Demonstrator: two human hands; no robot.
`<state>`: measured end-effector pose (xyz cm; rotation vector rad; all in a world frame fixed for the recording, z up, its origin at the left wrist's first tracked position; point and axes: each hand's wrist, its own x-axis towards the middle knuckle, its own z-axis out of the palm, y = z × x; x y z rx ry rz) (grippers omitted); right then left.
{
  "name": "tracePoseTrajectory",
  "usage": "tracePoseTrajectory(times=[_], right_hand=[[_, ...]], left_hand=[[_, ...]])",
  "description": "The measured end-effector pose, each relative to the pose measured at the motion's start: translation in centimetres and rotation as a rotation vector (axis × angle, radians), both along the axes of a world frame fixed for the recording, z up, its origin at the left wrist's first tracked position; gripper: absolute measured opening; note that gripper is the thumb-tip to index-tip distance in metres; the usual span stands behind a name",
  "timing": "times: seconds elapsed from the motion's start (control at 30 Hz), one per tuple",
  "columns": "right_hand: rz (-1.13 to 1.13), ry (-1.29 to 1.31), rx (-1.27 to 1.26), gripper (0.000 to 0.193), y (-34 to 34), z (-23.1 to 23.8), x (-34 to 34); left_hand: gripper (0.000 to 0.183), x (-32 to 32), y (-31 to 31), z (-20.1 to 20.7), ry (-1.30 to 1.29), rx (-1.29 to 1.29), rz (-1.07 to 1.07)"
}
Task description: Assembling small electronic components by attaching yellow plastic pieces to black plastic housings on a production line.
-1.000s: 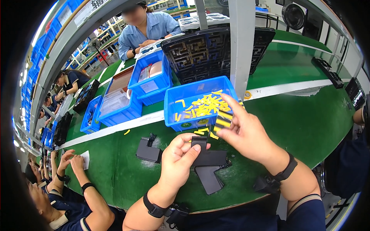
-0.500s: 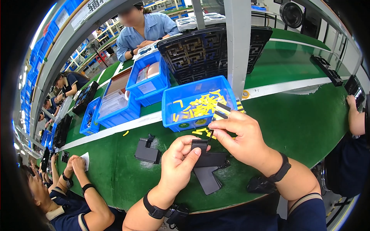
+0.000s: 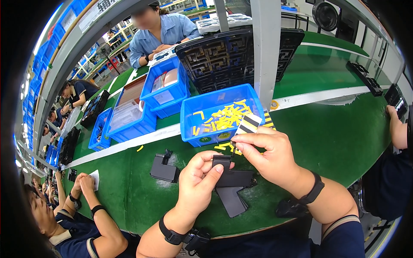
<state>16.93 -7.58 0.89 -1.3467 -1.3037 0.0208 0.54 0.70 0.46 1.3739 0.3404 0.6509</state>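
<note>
A: What do we have in our left hand (image 3: pixel 200 180)?

B: We pinch a black part (image 3: pixel 236 178) there, thumb pressed on its face and fingers curled behind. It sits above the worktop (image 3: pixel 124 189), right in front of us.

A: And our right hand (image 3: pixel 271 148)?

B: Thumb and forefinger are pressed together on a thin strip (image 3: pixel 233 151), dark and close by the upper end of the part. We cannot tell whether the two touch.

A: We also see a striped sheet (image 3: pixel 249 124) by those fingers.

B: Yes, black, yellow and white, jutting out past our knuckles and overlapping the bin (image 3: pixel 215 99) in our view. How it is gripped, we cannot tell.

A: What fills the bin?

B: Yellow bits (image 3: pixel 228 118), heaped mostly toward its right side. A few more lie on the worktop just before its near wall, partly hidden by our right hand.

A: Anything dark lying near us?

B: A second part (image 3: pixel 164 168), L-shaped, lies flat to the left of our left hand. Below the one we hold, a stack (image 3: pixel 232 201) of flat black pieces rests at a slant.
</note>
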Motion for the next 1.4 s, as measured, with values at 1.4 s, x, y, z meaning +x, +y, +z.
tracePoseTrajectory(times=[1.4], right_hand=[[0.381,0.605,-0.234,0.014,-0.2,-0.9,-1.4]], left_hand=[[0.024,-0.2,1.5,0.5,0.161,0.508,0.157]])
